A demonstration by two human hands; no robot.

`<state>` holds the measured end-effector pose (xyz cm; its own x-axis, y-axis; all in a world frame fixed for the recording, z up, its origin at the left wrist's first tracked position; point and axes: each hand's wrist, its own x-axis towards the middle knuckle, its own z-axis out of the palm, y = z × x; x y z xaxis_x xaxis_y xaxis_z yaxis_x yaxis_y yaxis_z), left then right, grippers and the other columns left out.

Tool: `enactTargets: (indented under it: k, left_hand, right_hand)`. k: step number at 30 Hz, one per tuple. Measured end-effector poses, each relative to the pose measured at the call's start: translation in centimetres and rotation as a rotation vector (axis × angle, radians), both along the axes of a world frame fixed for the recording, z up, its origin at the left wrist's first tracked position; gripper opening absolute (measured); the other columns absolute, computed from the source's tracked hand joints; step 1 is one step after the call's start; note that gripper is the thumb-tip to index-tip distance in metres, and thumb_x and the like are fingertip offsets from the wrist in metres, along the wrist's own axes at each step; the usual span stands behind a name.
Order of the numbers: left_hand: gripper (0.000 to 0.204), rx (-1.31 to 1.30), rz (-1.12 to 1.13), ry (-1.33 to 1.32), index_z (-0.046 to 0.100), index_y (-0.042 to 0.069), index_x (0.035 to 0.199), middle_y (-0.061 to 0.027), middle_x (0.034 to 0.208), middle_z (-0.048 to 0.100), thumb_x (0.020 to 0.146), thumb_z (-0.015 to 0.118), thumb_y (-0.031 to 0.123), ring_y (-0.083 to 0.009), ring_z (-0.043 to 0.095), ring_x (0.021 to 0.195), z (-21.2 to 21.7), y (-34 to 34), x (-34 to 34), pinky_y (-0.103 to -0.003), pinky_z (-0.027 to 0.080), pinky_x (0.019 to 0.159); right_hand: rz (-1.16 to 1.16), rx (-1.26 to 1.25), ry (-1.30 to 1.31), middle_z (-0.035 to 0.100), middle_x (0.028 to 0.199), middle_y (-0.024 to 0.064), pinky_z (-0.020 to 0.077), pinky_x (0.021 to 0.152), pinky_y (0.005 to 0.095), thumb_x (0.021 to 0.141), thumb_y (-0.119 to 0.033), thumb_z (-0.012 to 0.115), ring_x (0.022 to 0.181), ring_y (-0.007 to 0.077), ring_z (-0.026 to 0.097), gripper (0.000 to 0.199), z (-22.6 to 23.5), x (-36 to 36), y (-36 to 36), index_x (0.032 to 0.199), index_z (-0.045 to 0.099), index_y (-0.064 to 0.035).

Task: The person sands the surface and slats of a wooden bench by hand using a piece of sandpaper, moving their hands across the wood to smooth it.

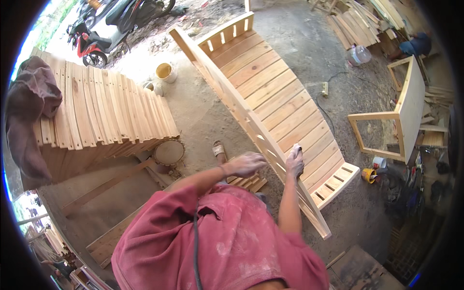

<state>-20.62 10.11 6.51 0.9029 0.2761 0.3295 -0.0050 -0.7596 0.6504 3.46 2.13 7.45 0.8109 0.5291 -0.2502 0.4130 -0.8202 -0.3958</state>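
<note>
A pale slatted wooden frame [270, 82], like a bench or a small bed, stands slantwise before me, with a long side rail along its near edge. My right hand [295, 162] is closed at this rail, near the frame's right end. Something small and dark shows at its fingertips, too covered to name. Just left of the rail hovers my left hand [245, 164], its dusty fingers stretched out, with nothing seen in it. Whether it touches the rail, I cannot tell. Short wooden pieces [251, 182] lie below the left hand.
At left stands a big stack of wooden slats [106, 106] with a dark cloth [34, 101] over it. Buckets [166, 72] stand beyond. A cable [325, 108] crosses the floor. On the right are a wooden-framed panel [411, 104] and a yellow pail [369, 175].
</note>
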Motion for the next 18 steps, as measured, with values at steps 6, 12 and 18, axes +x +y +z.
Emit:
enactTargets:
  k: [6,12,18]
  left_hand:
    - [0.026,-0.239,0.934,1.0,0.068,0.005,0.098,-0.0237,0.101,0.071,0.087,0.056,0.025,-0.0401,0.069,0.099,-5.9,7.5,-27.6,-0.051,0.056,0.085]
    - [0.029,-0.555,0.955,1.046,0.071,0.002,0.097,-0.0247,0.099,0.072,0.087,0.057,0.025,-0.0434,0.07,0.093,-8.7,2.5,-35.4,-0.053,0.056,0.083]
    - [0.033,-1.108,0.996,1.024,0.071,0.001,0.104,-0.0247,0.106,0.072,0.088,0.056,0.025,-0.0431,0.069,0.098,-8.3,2.3,-34.3,-0.052,0.056,0.086]
  right_hand:
    - [-0.038,0.101,0.03,0.068,0.122,0.0235,0.0513,0.092,0.0526,0.102,-0.051,0.044,0.113,0.0446,0.064,0.057,-3.0,1.3,1.3,0.135,0.062,-0.0079]
    - [-0.058,0.19,0.058,0.063,0.136,0.02,0.0475,0.104,0.0436,0.105,-0.035,0.045,0.124,0.0372,0.061,0.046,-3.4,1.7,2.0,0.134,0.063,-0.0039]
    - [0.024,0.058,-0.36,0.063,0.132,0.026,0.0509,0.102,0.0454,0.104,-0.036,0.048,0.116,0.0364,0.066,0.048,-7.6,7.0,-4.4,0.132,0.062,0.0012]
